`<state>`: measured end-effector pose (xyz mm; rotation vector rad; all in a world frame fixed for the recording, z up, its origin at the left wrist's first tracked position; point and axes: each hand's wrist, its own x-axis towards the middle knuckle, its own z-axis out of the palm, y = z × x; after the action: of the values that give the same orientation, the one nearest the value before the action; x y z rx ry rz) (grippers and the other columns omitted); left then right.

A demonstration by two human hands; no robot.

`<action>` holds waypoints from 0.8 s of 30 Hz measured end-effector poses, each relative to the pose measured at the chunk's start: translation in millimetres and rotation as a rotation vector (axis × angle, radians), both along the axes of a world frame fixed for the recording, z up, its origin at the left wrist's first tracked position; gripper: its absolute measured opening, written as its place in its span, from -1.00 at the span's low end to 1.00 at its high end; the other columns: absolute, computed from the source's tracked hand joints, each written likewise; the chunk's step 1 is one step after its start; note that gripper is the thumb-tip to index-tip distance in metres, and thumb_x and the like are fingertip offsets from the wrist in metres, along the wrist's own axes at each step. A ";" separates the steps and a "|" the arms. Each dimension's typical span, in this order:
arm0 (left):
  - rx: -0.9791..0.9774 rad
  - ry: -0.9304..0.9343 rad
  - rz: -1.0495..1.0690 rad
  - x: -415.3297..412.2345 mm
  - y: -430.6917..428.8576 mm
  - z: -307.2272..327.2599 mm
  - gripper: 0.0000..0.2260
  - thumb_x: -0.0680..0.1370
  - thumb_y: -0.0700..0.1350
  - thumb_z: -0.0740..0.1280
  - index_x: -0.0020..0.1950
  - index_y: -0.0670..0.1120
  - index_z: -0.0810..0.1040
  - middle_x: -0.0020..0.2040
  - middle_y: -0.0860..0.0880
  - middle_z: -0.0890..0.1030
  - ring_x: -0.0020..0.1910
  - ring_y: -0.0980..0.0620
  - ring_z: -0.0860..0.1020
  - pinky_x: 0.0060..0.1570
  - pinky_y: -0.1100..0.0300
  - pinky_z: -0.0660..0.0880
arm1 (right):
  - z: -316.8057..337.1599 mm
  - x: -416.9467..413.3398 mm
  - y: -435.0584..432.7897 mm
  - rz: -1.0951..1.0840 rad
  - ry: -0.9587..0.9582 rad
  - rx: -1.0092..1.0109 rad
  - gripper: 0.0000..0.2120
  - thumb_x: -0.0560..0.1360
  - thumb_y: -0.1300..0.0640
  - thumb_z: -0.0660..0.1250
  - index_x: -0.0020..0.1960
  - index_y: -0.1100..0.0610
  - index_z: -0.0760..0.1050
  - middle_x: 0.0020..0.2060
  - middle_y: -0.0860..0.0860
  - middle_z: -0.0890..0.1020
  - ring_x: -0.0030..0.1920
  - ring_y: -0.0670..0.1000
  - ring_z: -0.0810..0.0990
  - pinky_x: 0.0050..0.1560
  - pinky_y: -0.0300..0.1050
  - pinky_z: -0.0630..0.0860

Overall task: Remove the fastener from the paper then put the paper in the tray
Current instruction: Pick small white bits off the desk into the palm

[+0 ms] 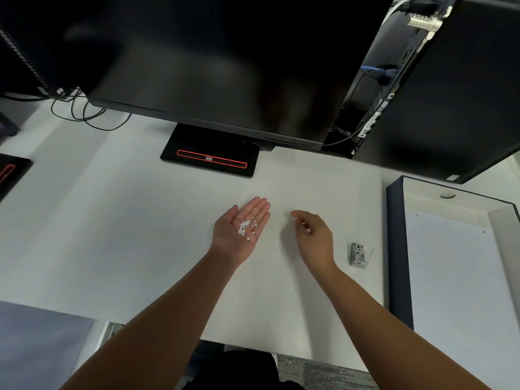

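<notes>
Cradling round white bits (pixel 247 228), left hand (pixel 239 230).

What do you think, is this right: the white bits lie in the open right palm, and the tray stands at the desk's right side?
No. The head view shows the white bits in the palm of the left hand; the tray stands at the right side of the desk.

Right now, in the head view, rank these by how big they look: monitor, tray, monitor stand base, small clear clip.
1. monitor: largest, and cut off at the top edge.
2. tray: partly cut off at the right edge.
3. stand base: partly hidden behind the monitor.
4. small clear clip: smallest by far.
</notes>
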<state>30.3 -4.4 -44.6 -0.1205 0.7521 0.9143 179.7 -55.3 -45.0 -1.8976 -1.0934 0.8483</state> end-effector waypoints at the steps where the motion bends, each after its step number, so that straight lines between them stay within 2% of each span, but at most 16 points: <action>1: -0.002 -0.010 0.019 -3.3 2.5 -1.4 -0.58 0.66 -0.09 0.00 0.16 -0.34 0.54 0.10 -0.27 0.63 0.17 -0.17 0.55 0.21 0.02 0.44 | -6.2 8.0 -2.1 0.047 -0.123 -0.005 -0.70 0.48 0.35 0.17 0.09 0.15 0.59 0.01 0.10 0.61 -0.01 0.08 0.54 0.06 -0.11 0.46; 3: -0.007 -0.022 0.050 -10.1 7.3 -4.1 -0.58 0.66 -0.09 -0.01 0.15 -0.34 0.53 0.09 -0.28 0.63 0.16 -0.18 0.55 0.22 0.00 0.43 | -16.4 19.7 -7.4 0.195 -0.403 -0.002 -0.74 0.44 0.25 0.17 0.05 0.15 0.56 -0.03 0.09 0.59 0.01 0.16 0.53 0.03 0.00 0.49; 4: -0.008 -0.026 0.063 -13.5 9.1 -5.1 -0.58 0.66 -0.09 0.00 0.16 -0.34 0.53 0.09 -0.28 0.63 0.15 -0.19 0.55 0.22 0.00 0.43 | -21.8 22.4 -10.4 0.267 -0.524 -0.013 -0.74 0.45 0.17 0.17 0.07 0.15 0.53 0.01 0.09 0.58 0.06 0.17 0.52 0.08 0.02 0.47; 6: -0.006 -0.033 0.079 -17.7 11.4 -6.4 -0.58 0.66 -0.09 0.00 0.16 -0.34 0.53 0.10 -0.29 0.63 0.16 -0.19 0.55 0.23 0.00 0.43 | -32.0 24.2 -14.5 0.391 -0.673 -0.039 -0.59 0.51 -0.02 0.10 0.25 0.15 0.44 0.24 0.11 0.51 0.29 0.17 0.42 0.26 0.13 0.33; 8: -0.002 -0.033 0.086 -19.7 12.3 -6.2 -0.58 0.66 -0.09 0.00 0.15 -0.34 0.53 0.09 -0.29 0.63 0.17 -0.19 0.54 0.24 0.00 0.42 | -35.9 22.6 -16.1 0.460 -0.744 -0.088 -0.46 0.54 -0.13 -0.01 0.41 0.15 0.28 0.41 0.11 0.36 0.45 0.15 0.24 0.40 0.21 0.14; 10: 0.001 -0.033 0.089 -19.7 12.3 -5.7 -0.58 0.66 -0.08 0.00 0.15 -0.34 0.53 0.09 -0.28 0.63 0.17 -0.18 0.54 0.23 0.00 0.43 | -38.6 20.0 -17.2 0.526 -0.764 -0.122 -0.41 0.56 -0.19 -0.07 0.49 0.10 0.12 0.50 0.07 0.19 0.52 0.10 0.03 0.46 0.17 -0.11; 12: 0.003 -0.028 0.089 -18.8 12.1 -5.4 -0.58 0.66 -0.08 0.00 0.15 -0.33 0.54 0.10 -0.28 0.63 0.17 -0.18 0.55 0.22 0.01 0.45 | -38.8 16.6 -16.1 0.597 -0.770 -0.119 -0.38 0.55 -0.23 -0.10 0.52 0.07 0.02 0.53 0.03 0.08 0.53 0.06 -0.09 0.46 0.12 -0.25; 17: 0.009 -0.014 0.092 -21.0 11.8 -6.8 -0.59 0.66 -0.09 0.01 0.16 -0.33 0.54 0.12 -0.27 0.63 0.17 -0.17 0.56 0.16 0.01 0.48 | -36.7 19.2 -7.4 0.557 -0.716 -0.132 -0.36 0.55 -0.26 -0.11 0.52 0.05 -0.05 0.54 -0.02 0.03 0.53 0.00 -0.16 0.47 0.11 -0.30; 20: 0.007 -0.019 0.099 -22.4 11.9 -7.5 -0.59 0.66 -0.09 0.01 0.16 -0.33 0.54 0.11 -0.27 0.63 0.16 -0.17 0.56 0.15 0.01 0.48 | -36.1 19.6 -4.3 0.616 -0.745 -0.138 -0.33 0.54 -0.29 -0.14 0.52 0.05 -0.08 0.54 -0.05 0.01 0.52 -0.02 -0.19 0.48 0.13 -0.30; 24: 0.004 -0.028 0.099 -22.4 10.5 -7.6 -0.59 0.66 -0.09 0.02 0.16 -0.32 0.54 0.13 -0.26 0.63 0.18 -0.17 0.56 0.27 0.01 0.43 | -36.6 15.7 -3.1 0.665 -0.749 -0.117 -0.33 0.54 -0.31 -0.16 0.52 0.02 -0.10 0.53 -0.09 0.00 0.52 -0.03 -0.22 0.48 0.15 -0.30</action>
<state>7.9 6.1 -52.2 -0.1682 0.7229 1.0067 195.4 -58.4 -81.7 -2.0180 -2.2517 0.5270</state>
